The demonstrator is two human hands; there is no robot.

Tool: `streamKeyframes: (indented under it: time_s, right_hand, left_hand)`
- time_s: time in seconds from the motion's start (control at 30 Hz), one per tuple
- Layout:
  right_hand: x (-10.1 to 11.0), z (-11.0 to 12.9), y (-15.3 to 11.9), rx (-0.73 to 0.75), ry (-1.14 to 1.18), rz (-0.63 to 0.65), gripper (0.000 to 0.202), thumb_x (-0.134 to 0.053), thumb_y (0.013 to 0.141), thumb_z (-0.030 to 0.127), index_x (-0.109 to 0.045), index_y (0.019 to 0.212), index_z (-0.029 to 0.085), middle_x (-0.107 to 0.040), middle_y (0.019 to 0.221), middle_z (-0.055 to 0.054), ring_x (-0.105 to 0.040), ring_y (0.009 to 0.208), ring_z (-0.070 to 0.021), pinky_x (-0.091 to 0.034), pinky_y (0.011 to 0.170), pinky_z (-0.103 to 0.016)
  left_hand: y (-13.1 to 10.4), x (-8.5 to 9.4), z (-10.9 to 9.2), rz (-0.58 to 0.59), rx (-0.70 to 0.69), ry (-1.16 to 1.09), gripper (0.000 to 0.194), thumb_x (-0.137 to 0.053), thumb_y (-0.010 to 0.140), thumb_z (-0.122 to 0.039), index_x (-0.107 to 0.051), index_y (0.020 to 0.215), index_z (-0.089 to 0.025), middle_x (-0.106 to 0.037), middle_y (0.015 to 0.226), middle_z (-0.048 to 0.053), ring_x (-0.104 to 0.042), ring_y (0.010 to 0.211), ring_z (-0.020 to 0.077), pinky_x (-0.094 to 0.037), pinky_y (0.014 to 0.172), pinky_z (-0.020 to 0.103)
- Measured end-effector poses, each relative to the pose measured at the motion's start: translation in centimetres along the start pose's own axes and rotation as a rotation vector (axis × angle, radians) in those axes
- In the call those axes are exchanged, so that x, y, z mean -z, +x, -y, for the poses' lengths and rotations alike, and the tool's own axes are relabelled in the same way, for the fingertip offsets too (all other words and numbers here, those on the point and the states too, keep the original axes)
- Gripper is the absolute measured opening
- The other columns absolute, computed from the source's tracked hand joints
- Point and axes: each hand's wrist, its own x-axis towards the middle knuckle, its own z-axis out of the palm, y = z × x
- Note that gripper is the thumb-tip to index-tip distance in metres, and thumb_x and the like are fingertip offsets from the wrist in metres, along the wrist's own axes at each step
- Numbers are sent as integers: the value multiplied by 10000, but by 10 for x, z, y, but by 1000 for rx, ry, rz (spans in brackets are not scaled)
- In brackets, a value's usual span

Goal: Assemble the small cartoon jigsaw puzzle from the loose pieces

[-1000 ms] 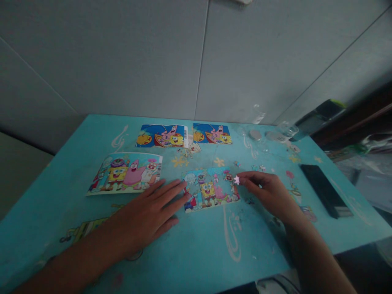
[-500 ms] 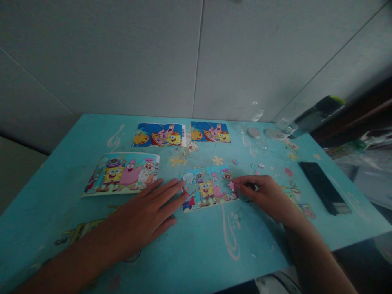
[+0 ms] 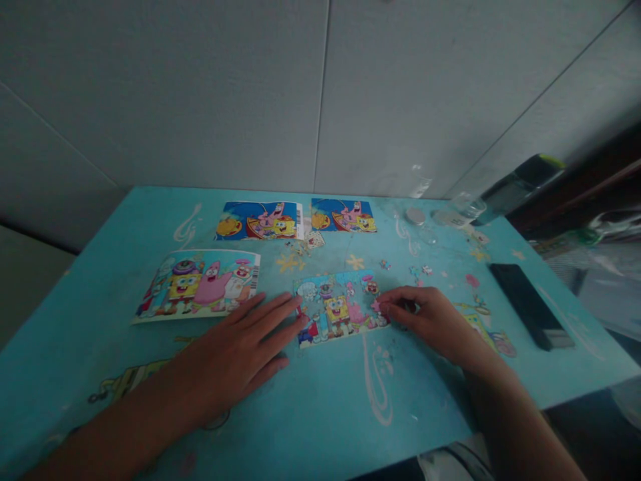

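The right hand [image 3: 435,312] is pinching a pink piece [image 3: 375,305] on the right of the puzzle [image 3: 337,310], while the left hand [image 3: 250,347], fingers apart, is touching its left edge, which should help stop slips.

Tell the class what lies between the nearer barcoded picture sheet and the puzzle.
In the head view, the left hand, fingers spread, lies between the picture sheet and the puzzle.
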Motion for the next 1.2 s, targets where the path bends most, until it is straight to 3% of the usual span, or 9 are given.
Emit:
streamKeyframes:
  time_s: [0.33,0.73,1.2]
  right_hand:
    - [1,2,-1,74,1,-21,221,-628,981,352,-804,1056,240,-812,974,-32,-699,802,-193,-551,765,-319]
    - [-6,4,-3,67,32,-43,176,-651,976,312,-798,1052,252,-816,1025,-33,-739,871,-201,-571,791,-319]
    - [-14,2,2,282,-55,-16,277,-540,1033,195,-771,1175,251,-750,1081,-77,-708,976,-199,-565,887,-338]
  left_hand:
    - [2,2,0,-1,0,-49,493,-471,1107,-361,-434,1591,-270,-410,1657,72,-405,1513,254,-192,1306,452]
    - [1,2,-1,17,1,-21,496,-471,1107,-353,-430,1593,-261,-363,1684,64,-357,1540,237,-105,1323,429]
    - [0,2,-1,8,19,-60,509,-473,1106,-360,-408,1606,-288,-371,1681,52,-374,1535,250,-173,1316,446]
